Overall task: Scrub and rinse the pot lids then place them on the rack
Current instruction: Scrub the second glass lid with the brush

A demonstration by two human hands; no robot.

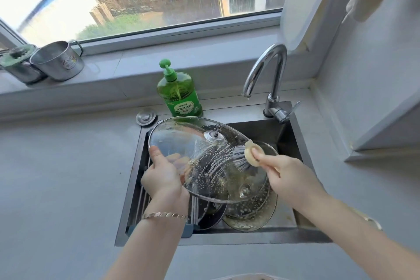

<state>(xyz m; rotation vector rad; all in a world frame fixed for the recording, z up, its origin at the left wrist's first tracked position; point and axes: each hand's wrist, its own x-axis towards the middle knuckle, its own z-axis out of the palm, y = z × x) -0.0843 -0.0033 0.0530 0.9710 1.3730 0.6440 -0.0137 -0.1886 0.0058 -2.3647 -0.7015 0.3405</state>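
Left hand [162, 179]: thumb on top, the other fingers [175, 158] curled under, you can see them through the glass. So it's pinching the lid [181, 141] by its 9 o'clock edge. Right hand [288, 179]: fingers [261, 157] pressed together round the brush [244, 157], one fingertip sitting on the round back of its head. Bristles are touching the lid near its 3 o'clock edge.

The lid itself is tilted and held over the sink [284, 134], with suds and streaky bubbles all over its right half. A second lid [254, 218] lies down in the sink at about 5 o'clock from the held one, partly under it, sudsy too. The rack [143, 193] runs along the sink's left side, under the left hand, at 7 o'clock from the lid.

Further out: bracelet [164, 215] on the left wrist, green soap bottle [178, 91] at 12 o'clock just behind the sink, drain plug [146, 116] beside it at 11, faucet [270, 68] at 1. Grey tabletop [56, 177] all round, and two metal pots [56, 61] on the windowsill way off at 10 o'clock.
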